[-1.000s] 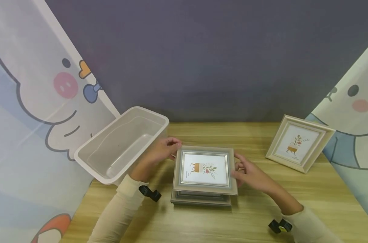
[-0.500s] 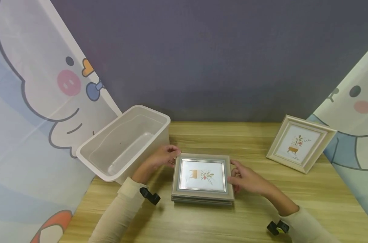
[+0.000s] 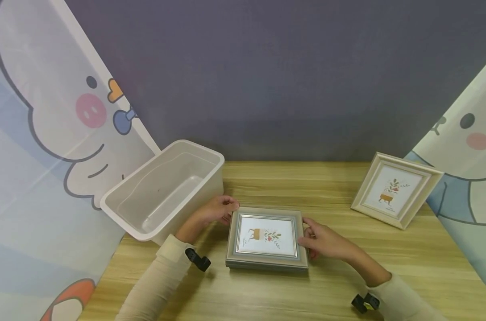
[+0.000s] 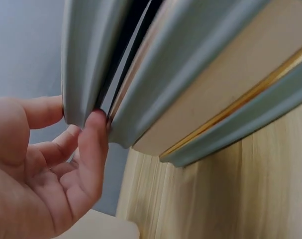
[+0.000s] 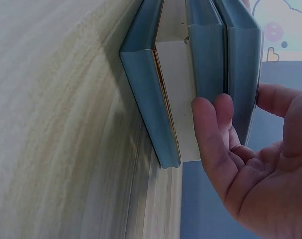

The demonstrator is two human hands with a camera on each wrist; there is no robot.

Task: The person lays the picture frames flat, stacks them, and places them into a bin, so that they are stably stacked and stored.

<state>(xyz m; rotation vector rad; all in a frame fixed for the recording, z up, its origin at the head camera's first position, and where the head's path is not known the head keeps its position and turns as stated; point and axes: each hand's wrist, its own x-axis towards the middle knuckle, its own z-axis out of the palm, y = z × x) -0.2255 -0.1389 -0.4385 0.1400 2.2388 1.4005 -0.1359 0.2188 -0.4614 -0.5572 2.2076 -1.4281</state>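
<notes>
A stack of silvery picture frames lies between the hands, the top frame [image 3: 267,258] face up with a plant picture. My left hand [image 3: 216,209] pinches its far left corner; in the left wrist view the thumb and fingers of that hand [image 4: 56,174] hold the top frame [image 4: 86,59], a narrow gap separating it from the second frame [image 4: 160,89]. At the right edge, my right hand [image 3: 325,240] grips the top frame. The right wrist view has this hand [image 5: 270,184] with fingertips against the second frame [image 5: 208,64]; a bottom frame [image 5: 146,94] lies on the table.
An empty pale bin [image 3: 162,196] stands left of the stack, close to my left forearm. Another picture frame [image 3: 395,189] stands tilted at the right. Behind the wooden table [image 3: 267,298] is a dark wall [image 3: 267,80].
Both hands have lowered the top frame toward the near side, closing the gap that showed along its front edge. The right hand has shifted slightly left and down with it.
</notes>
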